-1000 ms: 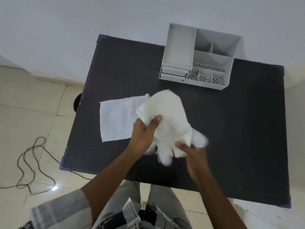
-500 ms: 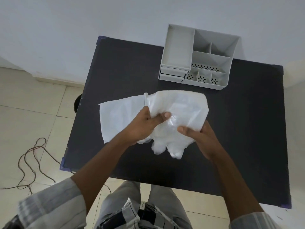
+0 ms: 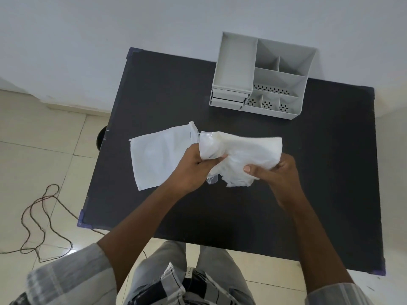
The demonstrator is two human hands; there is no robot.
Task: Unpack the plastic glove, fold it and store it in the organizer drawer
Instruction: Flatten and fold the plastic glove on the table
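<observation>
glove [image 3: 246,148] fingers bunched, partly hidden

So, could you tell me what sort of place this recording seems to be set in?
Probably a plain room in a home or small office, not a workshop: a small dark table pushed against a bare white wall, a pale tiled floor with a loose cord on it, and a grey desk organizer.

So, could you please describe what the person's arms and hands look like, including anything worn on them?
Both forearms are bare. The left hand and right hand wear no gloves, rings or watch. Pale grey, faintly striped fabric sleeves, left and right, are pushed up near the elbows. The fingernails are short.
</observation>
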